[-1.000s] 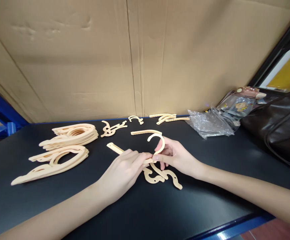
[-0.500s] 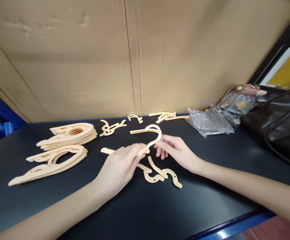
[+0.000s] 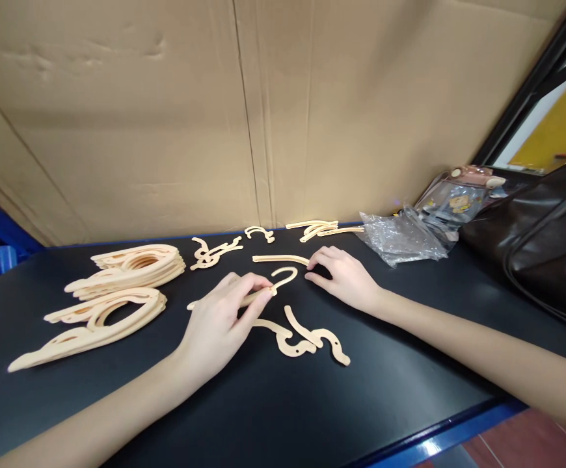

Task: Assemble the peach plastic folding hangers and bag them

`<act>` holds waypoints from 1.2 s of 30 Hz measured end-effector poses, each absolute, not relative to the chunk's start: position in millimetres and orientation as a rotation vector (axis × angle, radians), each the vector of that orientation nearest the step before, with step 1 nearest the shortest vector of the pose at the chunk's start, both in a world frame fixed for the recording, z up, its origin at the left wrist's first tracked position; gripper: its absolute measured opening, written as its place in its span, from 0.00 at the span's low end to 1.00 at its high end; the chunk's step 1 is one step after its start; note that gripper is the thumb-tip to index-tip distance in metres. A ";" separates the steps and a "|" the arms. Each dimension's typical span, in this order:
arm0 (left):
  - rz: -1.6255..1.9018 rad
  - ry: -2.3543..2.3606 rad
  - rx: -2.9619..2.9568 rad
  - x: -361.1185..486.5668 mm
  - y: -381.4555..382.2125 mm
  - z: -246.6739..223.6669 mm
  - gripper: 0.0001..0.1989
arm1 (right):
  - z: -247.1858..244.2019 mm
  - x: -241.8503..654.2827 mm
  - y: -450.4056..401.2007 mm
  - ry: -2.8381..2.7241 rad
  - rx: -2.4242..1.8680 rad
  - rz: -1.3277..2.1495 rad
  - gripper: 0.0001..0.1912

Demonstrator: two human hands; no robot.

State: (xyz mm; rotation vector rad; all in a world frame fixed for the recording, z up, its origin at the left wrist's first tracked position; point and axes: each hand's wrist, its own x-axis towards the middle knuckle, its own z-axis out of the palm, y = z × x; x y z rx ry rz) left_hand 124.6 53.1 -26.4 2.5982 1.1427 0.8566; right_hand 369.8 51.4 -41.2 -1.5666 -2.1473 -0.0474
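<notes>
Between its thumb and fingers, my left hand (image 3: 219,312) pinches a cream hanger piece with a curved hook (image 3: 285,279); its arm runs back under the palm. My right hand (image 3: 344,276) has its fingers apart, with the fingertips at the right end of a thin cream strip (image 3: 278,259) lying on the black table (image 3: 263,416). Whether the fingertips touch the strip is hard to tell. Loose curved cream pieces (image 3: 295,344) lie just in front of the hands.
Two stacks of cream hanger parts, a rear one (image 3: 136,266) and a nearer one (image 3: 92,325), lie at the left. Small pieces (image 3: 209,253) and strips (image 3: 319,229) lie at the back. Clear plastic bags (image 3: 403,237) and a dark bag (image 3: 537,240) are at the right.
The hooked piece in my left hand has been lowered towards the table. My right hand has moved away from the hook to the right end of the strip.
</notes>
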 end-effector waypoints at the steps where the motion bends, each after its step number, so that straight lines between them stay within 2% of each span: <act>1: 0.856 1.155 2.591 124.7 52.9 -25.3 0.13 | -40.6 370.1 51.1 -2.112 -1.581 -0.033 0.05; 6: 0.884 1.200 2.567 124.9 53.3 -24.3 0.14 | -39.8 372.8 50.3 -2.001 -1.562 0.107 0.03; 11: 0.930 1.196 2.496 124.3 54.3 -25.5 0.13 | -39.1 370.9 48.8 -2.248 -1.390 0.025 0.16; 13: 0.935 1.215 2.480 124.4 54.7 -26.2 0.13 | -39.5 370.4 49.1 -2.311 -1.379 0.011 0.14; 19: 0.999 1.257 2.398 125.4 57.2 -31.7 0.16 | -42.2 372.1 53.0 -2.054 -1.471 0.067 0.02; 23: 0.922 1.279 2.424 125.4 57.2 -31.9 0.14 | -40.7 373.2 53.5 -1.826 -1.358 0.310 0.03; 27: 0.917 1.221 2.381 124.7 56.8 -31.0 0.13 | -39.1 374.3 52.4 -1.629 -1.243 0.376 0.07; 31: 0.938 1.135 2.274 125.3 54.5 -28.6 0.14 | -36.6 373.3 47.8 -1.520 -1.125 0.201 0.08; 36: 0.919 1.044 2.153 127.6 52.2 -26.4 0.14 | -33.3 367.1 39.1 -1.788 -0.964 -0.230 0.06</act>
